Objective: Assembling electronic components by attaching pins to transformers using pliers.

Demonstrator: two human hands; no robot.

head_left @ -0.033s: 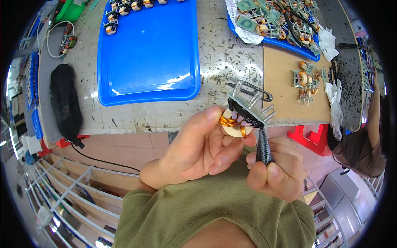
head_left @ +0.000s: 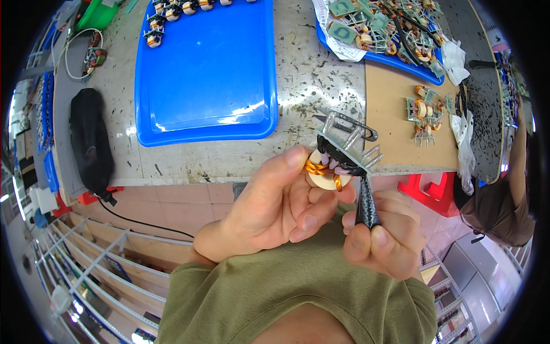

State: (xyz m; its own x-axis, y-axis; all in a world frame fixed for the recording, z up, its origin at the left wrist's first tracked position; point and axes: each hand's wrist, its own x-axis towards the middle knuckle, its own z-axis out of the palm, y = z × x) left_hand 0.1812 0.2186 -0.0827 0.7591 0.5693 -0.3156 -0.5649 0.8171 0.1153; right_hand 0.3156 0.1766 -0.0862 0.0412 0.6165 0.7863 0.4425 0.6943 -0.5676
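My left hand [head_left: 281,200] pinches a copper-wound coil [head_left: 322,172] with a pale ring core, thumb on one side and fingers underneath. The coil is fixed to a small green circuit board [head_left: 345,144], tilted, with silvery pins sticking up and away. Black material [head_left: 338,153] covers part of the board's coil side. In my closed right hand [head_left: 387,235] are dark tweezers [head_left: 366,203] with a patterned grip, held upright. Their tip meets the black material at the board's lower right corner; whether it grips anything there is too small to tell.
A blue tray [head_left: 206,86] on the metal bench holds several finished-looking coil boards [head_left: 153,38] along its far edge. At far right another blue tray [head_left: 378,58] is heaped with boards. Loose coil assemblies [head_left: 425,112] lie on brown board. A slim dark tool [head_left: 358,127] lies behind my hands. A black pouch [head_left: 91,143] lies left.
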